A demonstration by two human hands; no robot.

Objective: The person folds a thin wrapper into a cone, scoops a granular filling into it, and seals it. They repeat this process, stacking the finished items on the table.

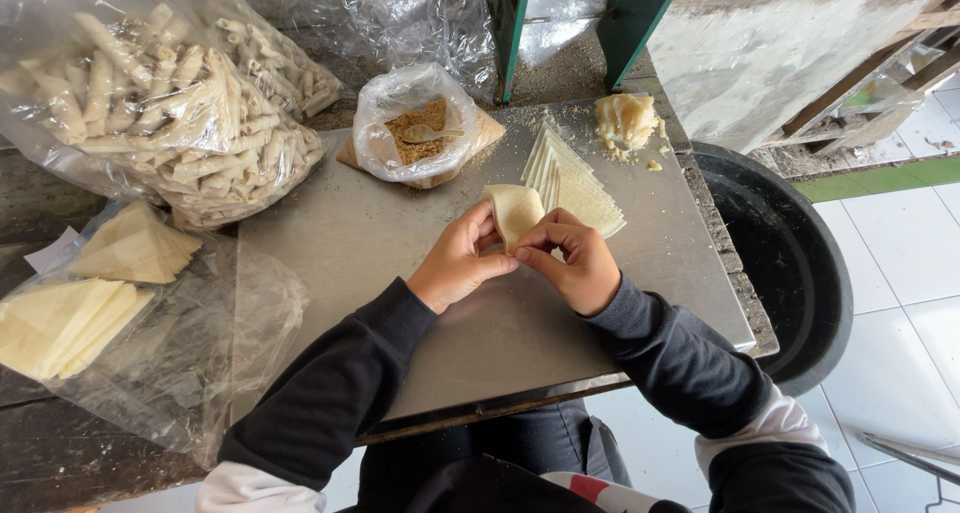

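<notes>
Two bare hands meet over the middle of a grey metal worktop, and we see them from above. Our left hand and right hand both pinch one pale pastry sheet, fingers closed on its lower edges so that it folds upward between them, lifted just off the surface. We judge the sheet to be light, thin, soft and easy to tear, so it is best held by its edges with the fingertips.

Just behind it lies a fanned stack of flat wrappers. Farther back sit a lump of pale dough and an open plastic bag of brown crumbly filling with a small spoon in it. To our left, clear bags hold finished rolls and folded wrapper triangles. A black tub stands on the white tiled floor to our right. Our sleeves are dark.
</notes>
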